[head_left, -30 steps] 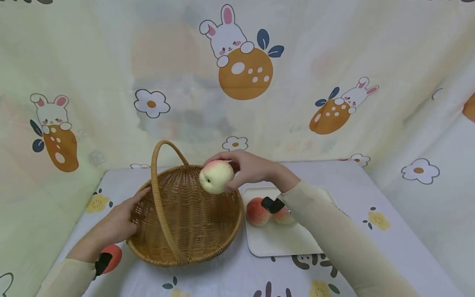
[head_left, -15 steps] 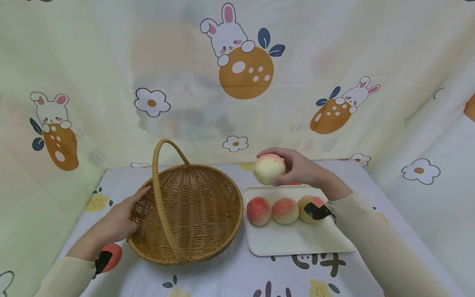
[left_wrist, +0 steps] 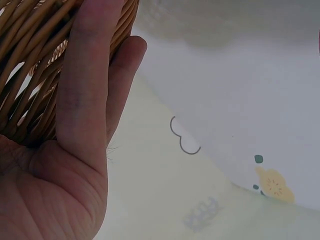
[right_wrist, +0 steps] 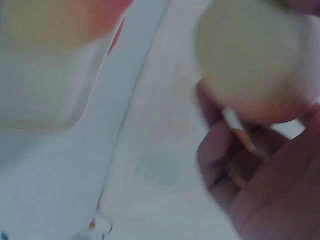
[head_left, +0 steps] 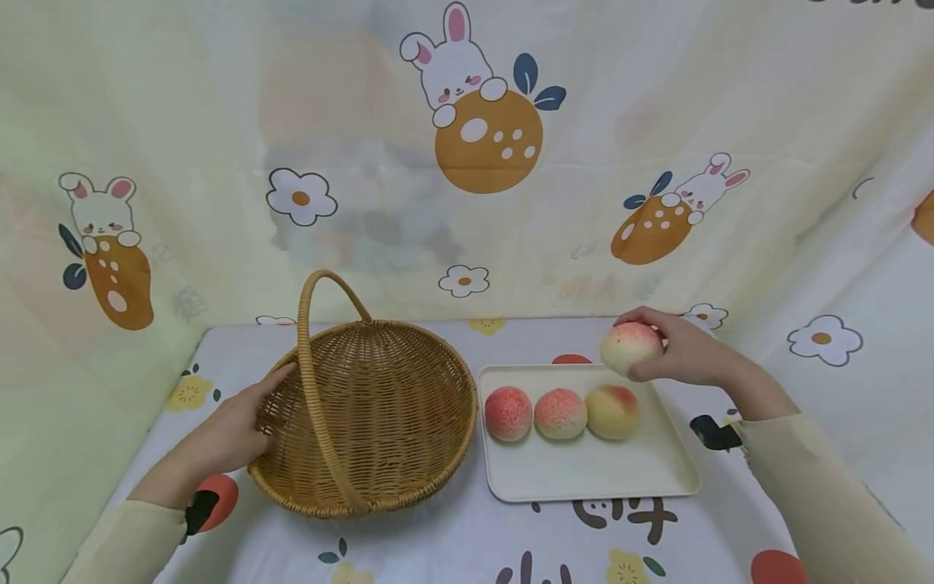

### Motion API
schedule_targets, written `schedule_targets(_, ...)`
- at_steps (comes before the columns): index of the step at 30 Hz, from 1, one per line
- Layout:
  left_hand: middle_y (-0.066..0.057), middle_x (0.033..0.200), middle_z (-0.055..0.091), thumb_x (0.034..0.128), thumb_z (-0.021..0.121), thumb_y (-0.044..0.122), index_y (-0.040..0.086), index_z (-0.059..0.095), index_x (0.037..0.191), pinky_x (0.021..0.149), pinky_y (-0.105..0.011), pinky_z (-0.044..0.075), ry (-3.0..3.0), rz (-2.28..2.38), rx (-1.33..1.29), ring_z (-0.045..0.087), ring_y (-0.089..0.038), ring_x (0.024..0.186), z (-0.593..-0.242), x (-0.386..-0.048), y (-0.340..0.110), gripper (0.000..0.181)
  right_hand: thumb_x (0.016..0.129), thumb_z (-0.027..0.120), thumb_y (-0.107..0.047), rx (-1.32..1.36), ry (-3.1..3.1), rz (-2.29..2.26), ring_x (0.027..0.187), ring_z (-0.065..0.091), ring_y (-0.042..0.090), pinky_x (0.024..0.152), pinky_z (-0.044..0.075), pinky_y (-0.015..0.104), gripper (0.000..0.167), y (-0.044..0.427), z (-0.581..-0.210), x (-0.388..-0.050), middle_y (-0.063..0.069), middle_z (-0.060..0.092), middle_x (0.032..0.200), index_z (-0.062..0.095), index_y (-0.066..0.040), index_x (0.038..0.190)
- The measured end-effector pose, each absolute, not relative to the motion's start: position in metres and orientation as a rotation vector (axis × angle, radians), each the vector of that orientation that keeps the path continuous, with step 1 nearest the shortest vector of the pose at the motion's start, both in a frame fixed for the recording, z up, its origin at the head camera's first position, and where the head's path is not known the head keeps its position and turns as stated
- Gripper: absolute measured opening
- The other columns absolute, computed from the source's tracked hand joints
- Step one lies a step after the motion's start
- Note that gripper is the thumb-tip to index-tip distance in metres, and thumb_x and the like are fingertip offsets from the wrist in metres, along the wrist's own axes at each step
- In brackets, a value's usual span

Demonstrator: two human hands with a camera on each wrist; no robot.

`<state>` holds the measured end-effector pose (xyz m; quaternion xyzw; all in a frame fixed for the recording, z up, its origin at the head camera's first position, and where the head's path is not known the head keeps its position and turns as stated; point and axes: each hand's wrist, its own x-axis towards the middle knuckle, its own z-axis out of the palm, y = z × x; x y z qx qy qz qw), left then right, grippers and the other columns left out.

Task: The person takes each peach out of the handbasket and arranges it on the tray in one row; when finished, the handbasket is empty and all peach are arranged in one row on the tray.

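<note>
A brown wicker basket (head_left: 394, 414) with an arched handle stands left of centre in the head view. My left hand (head_left: 229, 430) holds its left rim; in the left wrist view, long fingers (left_wrist: 85, 90) lie along the woven wall and the thumb is hidden. My right hand (head_left: 682, 349) grips a pale peach (head_left: 629, 349) with a pink top, raised above the back right corner of the cream tray (head_left: 584, 478). On that tray, a red peach (head_left: 508, 414), a pink peach (head_left: 560, 414) and a yellowish peach (head_left: 613, 412) sit in a row.
The table has a white printed cloth (head_left: 438, 543) with flowers and red spots. A patterned curtain (head_left: 365, 162) hangs behind and at both sides. The tray stands close to the basket's right edge.
My right hand has carried the pale peach rightward, from over the basket's right rim to the tray's back right corner. The left hand and basket stay in place.
</note>
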<state>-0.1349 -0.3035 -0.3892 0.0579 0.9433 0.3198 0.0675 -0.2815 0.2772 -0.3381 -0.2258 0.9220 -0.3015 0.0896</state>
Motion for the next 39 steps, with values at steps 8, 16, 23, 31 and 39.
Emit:
schedule_targets(8,-0.038,0.152,0.032,0.0703,0.065,-0.013,0.005,0.022,0.161,0.081,-0.048,0.047,2.847,0.962,0.194,0.038,-0.055,0.133,-0.390,-0.135,-0.304,0.102,0.077,0.081,-0.039,-0.412,2.848,-0.440,0.090,0.058,0.028,0.074,0.049,0.045,0.064,0.312,-0.366,-0.282,0.010,0.066,0.105,0.058,-0.001,0.123)
schedule_targets(16,-0.038,0.151,0.033,0.0709,0.066,-0.012,0.005,0.022,0.161,0.079,-0.049,0.050,2.858,0.969,0.197,0.043,-0.055,0.128,-0.390,-0.136,-0.304,0.102,0.077,0.078,-0.041,-0.411,2.869,-0.311,0.086,0.056,0.027,0.073,0.047,0.046,0.061,0.325,-0.395,-0.275,0.009,0.064,0.096,0.061,0.001,0.118)
schedule_targets(23,-0.038,0.151,0.033,0.0711,0.066,-0.012,0.005,0.021,0.161,0.082,-0.051,0.049,2.847,0.968,0.181,0.042,-0.056,0.129,-0.388,-0.134,-0.302,0.102,0.079,0.078,-0.046,-0.361,2.837,-0.354,0.085,0.057,0.028,0.074,0.049,0.047,0.068,0.324,-0.406,-0.272,0.011,0.064,0.097,0.059,0.004,0.119)
schedule_targets(31,-0.038,0.150,0.034,0.0707,0.066,-0.012,0.006,0.022,0.161,0.081,-0.051,0.050,2.855,0.967,0.180,0.045,-0.054,0.126,-0.389,-0.134,-0.301,0.102,0.072,0.086,-0.026,-0.399,2.711,-0.385,0.101,0.056,0.036,0.084,0.048,0.056,0.083,0.323,-0.400,-0.261,0.025,0.060,0.124,0.049,0.005,0.140)
schedule_targets(39,-0.038,0.151,0.032,0.0710,0.066,-0.013,0.006,0.021,0.161,0.076,-0.046,0.051,2.837,0.985,0.164,0.046,-0.055,0.124,-0.389,-0.134,-0.302,0.102,0.073,0.087,-0.020,-0.377,2.731,-0.379,0.097,0.058,0.033,0.085,0.050,0.058,0.071,0.320,-0.401,-0.258,0.017,0.065,0.118,0.057,-0.003,0.135)
